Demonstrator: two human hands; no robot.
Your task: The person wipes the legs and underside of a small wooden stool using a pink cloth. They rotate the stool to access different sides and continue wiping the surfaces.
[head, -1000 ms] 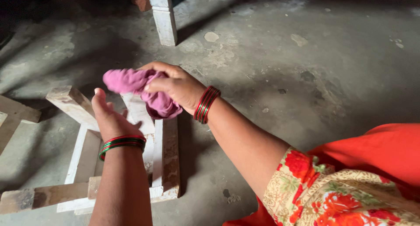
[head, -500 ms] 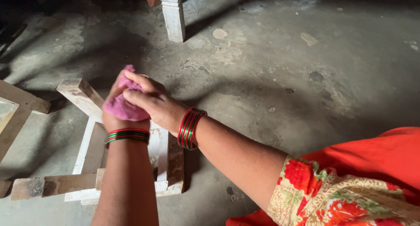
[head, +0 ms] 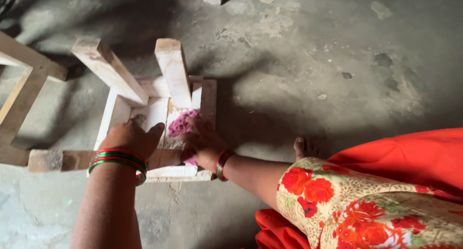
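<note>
On upturned stool [head: 159, 109]: hands, pink cloth [head: 182, 123]

Our two bare arms, bangles at both wrists, bright cloth at the right.

We wear a stack of red and green bangles [head: 118, 159] above our left hand [head: 130, 138] and a narrower red and green set [head: 223, 164] above our right hand [head: 205, 145]; our right sleeve [head: 357, 205] is beige, printed with large red flowers and green leaves, and plain orange-red fabric [head: 410, 155] drapes beside it, one bare foot [head: 303, 148] showing at its edge.
</note>
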